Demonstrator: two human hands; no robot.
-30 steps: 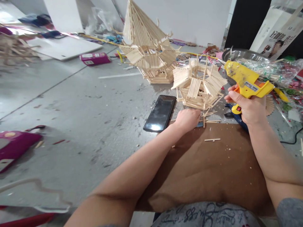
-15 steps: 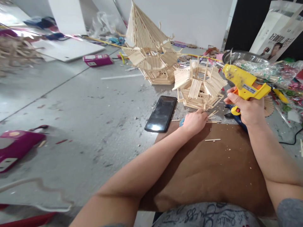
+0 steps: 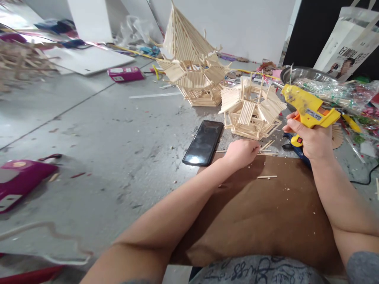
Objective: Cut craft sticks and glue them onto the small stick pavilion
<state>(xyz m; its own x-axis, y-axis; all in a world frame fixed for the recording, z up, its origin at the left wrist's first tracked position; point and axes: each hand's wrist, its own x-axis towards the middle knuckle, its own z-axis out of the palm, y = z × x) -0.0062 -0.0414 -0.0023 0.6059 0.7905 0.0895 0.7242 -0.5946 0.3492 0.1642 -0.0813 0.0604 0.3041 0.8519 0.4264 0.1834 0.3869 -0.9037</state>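
Note:
My right hand [image 3: 318, 140] is wrapped round the handle of a yellow hot glue gun [image 3: 304, 104], its nozzle end pointing up and left. Low over the back edge of the brown board [image 3: 284, 209], my left hand [image 3: 242, 152] has its fingers curled together. Whatever they pinch, if anything, is hidden. Beside its fingertips lie several short wooden sticks [image 3: 268, 145]. Just behind stands a small stick-built pavilion [image 3: 251, 110] with an open top. A taller stick pagoda [image 3: 195, 63] with a pointed roof rises farther back. One loose stick [image 3: 267, 177] rests on the board.
A black phone [image 3: 203, 142] lies left of my left hand. Blue-handled pliers [image 3: 299, 152] sit below the glue gun. Purple power strips [image 3: 126, 74] lie on the grey floor. At the right are a metal bowl [image 3: 308, 73], plastic wrapping and a white bag [image 3: 345, 43].
My left hand has drawn back slightly from the sticks, and its fingers are more curled. A blue bit by its wrist no longer shows. The right hand still holds the glue gun.

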